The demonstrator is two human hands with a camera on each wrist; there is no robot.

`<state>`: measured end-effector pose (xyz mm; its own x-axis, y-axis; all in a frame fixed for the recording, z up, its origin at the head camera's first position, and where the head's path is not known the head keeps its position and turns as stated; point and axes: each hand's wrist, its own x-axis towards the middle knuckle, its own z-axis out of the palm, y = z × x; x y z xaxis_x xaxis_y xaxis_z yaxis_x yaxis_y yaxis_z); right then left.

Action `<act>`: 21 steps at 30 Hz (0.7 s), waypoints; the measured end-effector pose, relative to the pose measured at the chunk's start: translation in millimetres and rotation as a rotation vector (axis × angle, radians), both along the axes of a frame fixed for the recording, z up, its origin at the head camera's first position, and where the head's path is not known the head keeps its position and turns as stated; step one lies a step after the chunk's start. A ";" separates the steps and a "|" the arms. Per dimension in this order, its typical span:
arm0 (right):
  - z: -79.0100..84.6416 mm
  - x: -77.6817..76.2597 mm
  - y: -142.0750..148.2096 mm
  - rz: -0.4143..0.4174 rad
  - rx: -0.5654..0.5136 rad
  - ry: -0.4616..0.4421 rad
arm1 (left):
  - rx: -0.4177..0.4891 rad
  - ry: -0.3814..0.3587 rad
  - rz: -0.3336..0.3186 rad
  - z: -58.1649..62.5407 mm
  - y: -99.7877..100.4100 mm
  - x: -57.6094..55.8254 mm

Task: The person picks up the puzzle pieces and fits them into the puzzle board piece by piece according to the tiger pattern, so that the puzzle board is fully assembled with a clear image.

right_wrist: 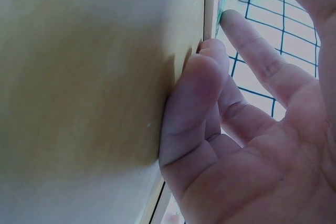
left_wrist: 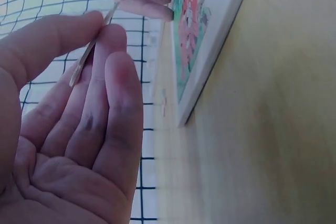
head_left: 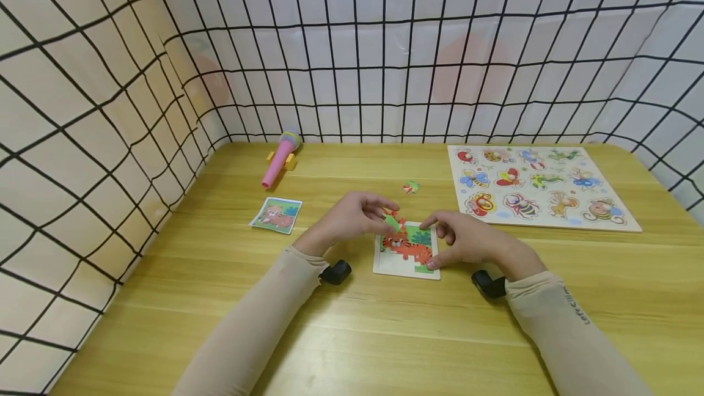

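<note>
A square tiger jigsaw board [head_left: 392,265] lies on the table in front of the person, partly filled with orange, green and teal pieces. My left hand [head_left: 352,222] is raised over its upper left side, pinching a jigsaw piece [left_wrist: 79,69] between thumb and fingertips; the left wrist view shows this piece edge-on. At the board's right edge rests my right hand [head_left: 477,241]. Its thumb touches near the lower right corner, the index fingertip [right_wrist: 231,20] touches near the upper corner, and the other fingers bend beside the edge.
One loose jigsaw piece [head_left: 410,187] lies behind the board. To the left is a tiger picture card [head_left: 279,215], with a pink toy microphone [head_left: 282,159] on a yellow block [head_left: 290,162] farther back. A large insect puzzle board [head_left: 536,191] lies at the right. Black grid netting [head_left: 357,69] encloses the table.
</note>
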<state>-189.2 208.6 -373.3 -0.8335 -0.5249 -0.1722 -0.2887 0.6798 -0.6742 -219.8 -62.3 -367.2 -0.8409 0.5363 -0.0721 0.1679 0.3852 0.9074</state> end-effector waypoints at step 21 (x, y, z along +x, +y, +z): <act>-0.1 0.4 0.3 0.009 -0.015 0.013 | -0.082 0.011 -0.297 -2.0 14.5 15.3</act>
